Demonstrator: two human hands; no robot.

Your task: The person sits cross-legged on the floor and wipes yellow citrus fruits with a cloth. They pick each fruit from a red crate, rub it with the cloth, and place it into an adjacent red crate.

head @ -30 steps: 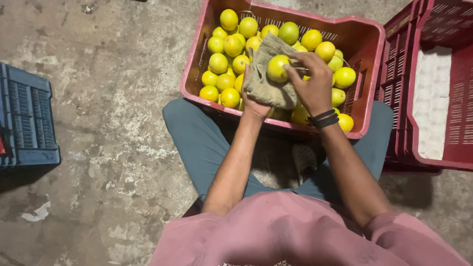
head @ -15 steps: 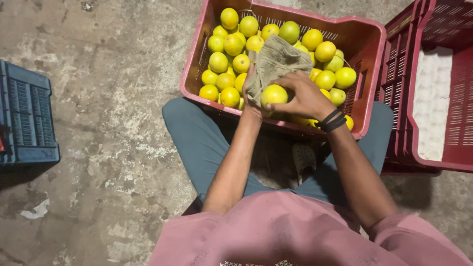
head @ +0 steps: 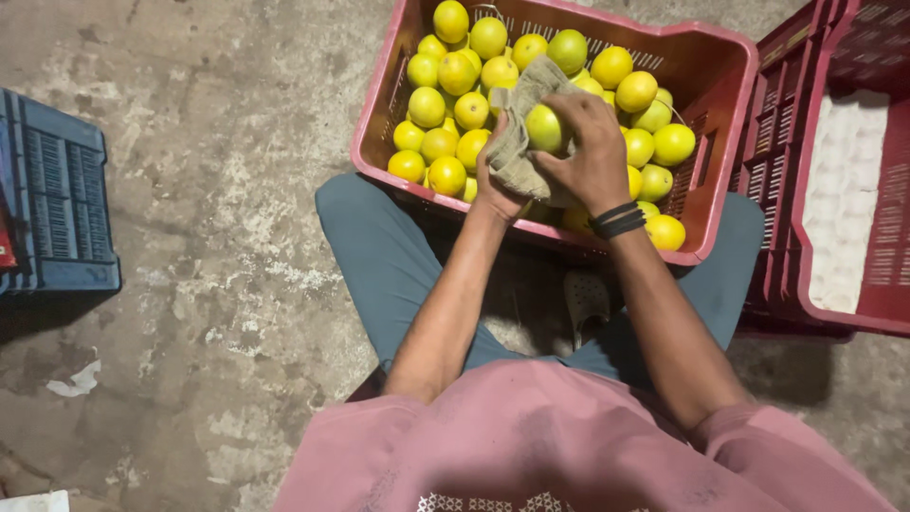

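Head view: right hand (head: 590, 142) wrapped around a yellow-green citrus fruit (head: 543, 127), pressing it into a tan cloth (head: 519, 142). Left hand (head: 495, 180) clutches that cloth from below, mostly hidden by it. Both sit over the red crate (head: 722, 123) of yellow fruit, upper centre. Second red crate (head: 877, 284) with white liner at right edge, touching the first. Blue crate (head: 57, 204) far left, well apart on concrete floor (head: 218, 284).

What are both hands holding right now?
Left hand: closed on the beige cloth.
Right hand: closed on a yellow-green fruit.
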